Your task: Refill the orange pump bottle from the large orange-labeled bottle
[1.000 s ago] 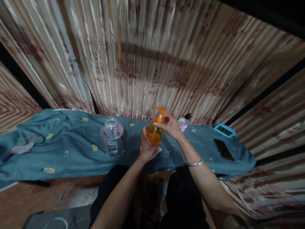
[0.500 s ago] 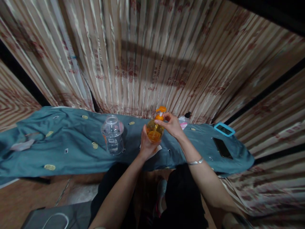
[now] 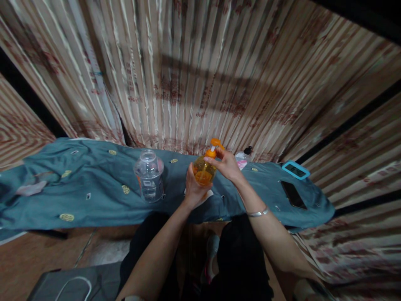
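Observation:
My left hand [image 3: 192, 188] is wrapped round the body of an orange pump bottle [image 3: 204, 172], held just above the teal cloth [image 3: 94, 196] that covers the table. My right hand [image 3: 227, 165] pinches the bottle's orange pump head [image 3: 214, 146] at the collar. A clear plastic bottle [image 3: 148, 175] with no cap stands upright on the cloth, a little to the left of my left hand. A white piece lies on the cloth under the orange bottle, mostly hidden by my hand.
A small bottle with a black cap [image 3: 243, 157] stands behind my right hand. A dark phone [image 3: 293, 195] and a blue-framed device [image 3: 295, 170] lie at the right end. Striped curtains [image 3: 188, 75] hang close behind. A grey bag [image 3: 75, 286] sits on the floor.
The pump head has turned under my right hand: its spout pointed left and now points right. Both hands and the bottle stay in about the same place.

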Demonstrator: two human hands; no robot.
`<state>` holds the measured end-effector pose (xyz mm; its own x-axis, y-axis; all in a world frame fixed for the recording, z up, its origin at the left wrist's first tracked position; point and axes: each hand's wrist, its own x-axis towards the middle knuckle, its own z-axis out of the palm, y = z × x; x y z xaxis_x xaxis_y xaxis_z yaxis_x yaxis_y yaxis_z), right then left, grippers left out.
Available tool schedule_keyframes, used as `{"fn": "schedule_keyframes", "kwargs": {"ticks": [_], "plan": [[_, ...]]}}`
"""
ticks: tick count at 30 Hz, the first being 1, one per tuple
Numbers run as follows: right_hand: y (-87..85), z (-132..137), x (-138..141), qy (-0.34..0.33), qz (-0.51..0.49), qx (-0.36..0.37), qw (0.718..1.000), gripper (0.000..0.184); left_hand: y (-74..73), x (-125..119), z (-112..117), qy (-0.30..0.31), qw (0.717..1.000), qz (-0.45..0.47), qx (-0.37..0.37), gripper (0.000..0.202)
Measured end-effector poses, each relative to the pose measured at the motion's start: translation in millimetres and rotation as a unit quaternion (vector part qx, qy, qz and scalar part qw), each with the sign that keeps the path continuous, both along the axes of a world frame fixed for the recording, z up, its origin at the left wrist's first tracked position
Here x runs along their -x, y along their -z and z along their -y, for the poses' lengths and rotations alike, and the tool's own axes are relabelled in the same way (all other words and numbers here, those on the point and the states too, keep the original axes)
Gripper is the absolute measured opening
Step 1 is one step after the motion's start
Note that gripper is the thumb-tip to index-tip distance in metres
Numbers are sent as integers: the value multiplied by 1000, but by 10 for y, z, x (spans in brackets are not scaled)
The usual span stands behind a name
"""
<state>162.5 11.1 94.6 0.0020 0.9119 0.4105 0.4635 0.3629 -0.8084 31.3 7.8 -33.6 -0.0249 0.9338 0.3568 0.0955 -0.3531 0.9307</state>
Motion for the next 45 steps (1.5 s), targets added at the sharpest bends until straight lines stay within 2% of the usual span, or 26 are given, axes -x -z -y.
{"fn": "schedule_keyframes", "kwargs": {"ticks": [4, 10, 17, 21, 25, 31, 34, 38, 42, 45], "plan": [[-172, 2, 3, -13, -22, -32, 999, 39, -17, 0, -3, -4, 1000, -5, -5, 117], [-553, 46, 20, -21, -76, -66, 995, 54, -48, -20, -2, -8, 1000, 2, 4, 117], [-1009, 136, -82, -3, -120, -117, 986, 50, -70, -13, 12, -7, 1000, -9, 5, 117], [-1179, 152, -180, 22, -111, -172, 979, 48, -77, -10, 25, -1, 1000, -11, 8, 116], [-1228, 174, -208, 27, -89, -196, 976, 47, -69, -20, 25, 0, 1000, -11, 7, 116], [-1205, 203, -251, 51, -98, -223, 968, 43, -47, -23, 8, -2, 1000, -10, 1, 118], [-1198, 221, -274, 37, -111, -214, 970, 44, -49, -17, 9, -4, 1000, -8, 1, 117], [-1240, 303, -250, 61, -117, -237, 962, 41, -57, -13, 4, 0, 1000, -10, 0, 117], [-1290, 413, -218, 41, -172, -207, 962, 44, -53, -21, -5, -10, 1000, -16, -1, 116], [-1299, 474, -279, 73, -176, -203, 960, 48, -43, -23, -7, -12, 1000, -16, 0, 117]]}}
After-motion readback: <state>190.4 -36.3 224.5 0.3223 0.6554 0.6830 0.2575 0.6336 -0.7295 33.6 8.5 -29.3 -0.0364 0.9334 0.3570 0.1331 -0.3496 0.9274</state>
